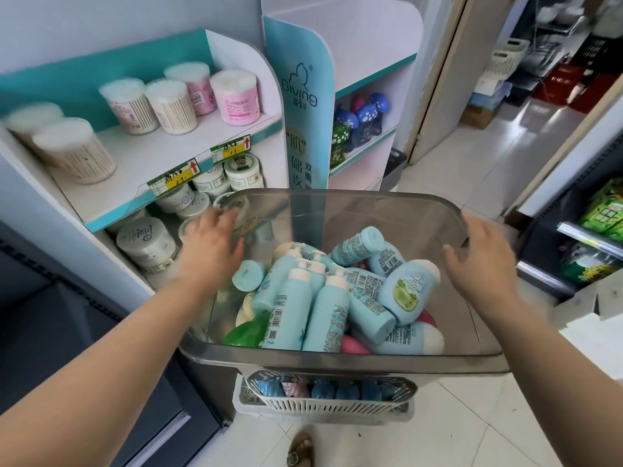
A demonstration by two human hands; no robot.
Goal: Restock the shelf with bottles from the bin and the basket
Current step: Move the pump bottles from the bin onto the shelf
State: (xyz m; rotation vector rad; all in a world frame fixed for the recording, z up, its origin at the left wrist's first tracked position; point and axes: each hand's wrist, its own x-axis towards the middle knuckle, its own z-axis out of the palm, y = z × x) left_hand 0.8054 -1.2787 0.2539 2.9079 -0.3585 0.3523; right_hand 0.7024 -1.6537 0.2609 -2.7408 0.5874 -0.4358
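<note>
In the head view, my left hand (210, 244) is at the far left corner of the clear grey plastic bin (337, 360), fingers straight. It is blurred, so I cannot tell if it touches. My right hand (478, 257) is wide by the right rim, holding nothing. Light blue plastic bottles (290, 308) lie piled in the bin. The white slotted plastic basket (330, 404) sits below its near edge. The white and teal shelf (161, 153) stands far left.
</note>
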